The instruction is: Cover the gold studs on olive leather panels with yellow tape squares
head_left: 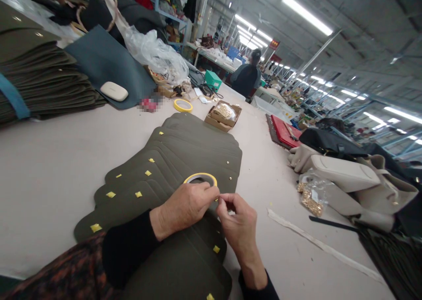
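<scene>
My left hand (186, 203) is closed around a roll of yellow tape (211, 175), which stands partly hidden behind the fingers. Close against it, my right hand (238, 218) pinches thumb and forefinger together where a bit of yellow tape shows between the two hands. Both hands are above overlapping dark olive panels (194, 137), fanned out over the table. Small yellow tape pieces (110, 194) are stuck on several panels, mostly along the left side. Two small metal studs (230, 178) show near the right edge of one panel.
Stacked olive panels (42, 82) rise at the left, beside a white case (114, 91). Farther back are another yellow tape roll (183, 105) and a cardboard box (223, 116) of gold hardware. Bags (344, 170) crowd the right. A person (246, 78) is in the background.
</scene>
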`<state>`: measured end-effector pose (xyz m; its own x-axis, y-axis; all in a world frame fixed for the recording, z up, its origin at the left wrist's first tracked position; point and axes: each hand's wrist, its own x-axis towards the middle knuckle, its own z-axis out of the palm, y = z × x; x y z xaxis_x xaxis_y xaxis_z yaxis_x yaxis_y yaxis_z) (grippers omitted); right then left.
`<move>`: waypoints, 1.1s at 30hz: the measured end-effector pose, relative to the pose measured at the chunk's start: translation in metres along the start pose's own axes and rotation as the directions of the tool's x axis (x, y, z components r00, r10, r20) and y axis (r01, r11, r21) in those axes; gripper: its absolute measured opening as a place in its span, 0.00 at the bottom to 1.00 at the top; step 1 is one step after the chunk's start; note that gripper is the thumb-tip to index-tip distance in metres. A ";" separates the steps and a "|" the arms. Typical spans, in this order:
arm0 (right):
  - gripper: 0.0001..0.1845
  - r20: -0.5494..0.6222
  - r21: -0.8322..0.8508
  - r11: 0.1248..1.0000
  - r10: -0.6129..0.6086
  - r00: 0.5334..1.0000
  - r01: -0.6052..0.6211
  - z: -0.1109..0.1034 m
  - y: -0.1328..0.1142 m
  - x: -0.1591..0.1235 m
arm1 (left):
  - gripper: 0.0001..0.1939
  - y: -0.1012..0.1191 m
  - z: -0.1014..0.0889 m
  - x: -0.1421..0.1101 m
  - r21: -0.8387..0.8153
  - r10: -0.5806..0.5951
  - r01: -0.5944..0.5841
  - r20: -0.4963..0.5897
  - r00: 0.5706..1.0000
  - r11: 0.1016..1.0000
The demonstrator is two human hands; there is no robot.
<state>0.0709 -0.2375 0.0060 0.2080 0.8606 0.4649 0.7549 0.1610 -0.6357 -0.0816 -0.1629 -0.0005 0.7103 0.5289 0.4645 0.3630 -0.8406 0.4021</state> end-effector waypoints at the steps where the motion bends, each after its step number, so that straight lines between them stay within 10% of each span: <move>1: 0.06 0.030 0.095 0.988 0.122 0.992 -0.124 -0.001 -0.003 0.001 | 0.12 0.000 0.001 0.000 0.025 0.025 -0.024 -0.028 0.999 0.999; 9: 0.12 0.086 0.393 0.759 0.531 0.843 -0.519 -0.005 0.018 0.015 | 0.11 0.009 0.006 -0.005 0.019 0.096 -0.094 -0.153 0.984 0.995; 14: 0.18 0.272 0.331 0.655 0.623 0.734 -0.679 -0.018 0.055 0.010 | 0.07 0.005 0.012 -0.006 0.123 -0.004 0.002 0.022 1.000 0.992; 21: 0.17 0.376 0.100 0.784 0.541 0.753 -0.613 -0.020 0.059 0.005 | 0.05 0.006 0.014 -0.001 0.254 -0.155 0.087 0.262 0.953 0.963; 33: 0.11 0.334 -0.250 0.930 0.346 0.877 -0.271 -0.016 0.050 0.015 | 0.05 0.004 0.014 -0.001 0.260 -0.167 0.103 0.238 0.957 0.960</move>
<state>0.1214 -0.2243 -0.0094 0.2357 0.9717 -0.0180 0.8005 -0.2046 -0.5633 -0.0728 -0.1687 -0.0103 0.7625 0.6186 0.1895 0.5783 -0.7830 0.2290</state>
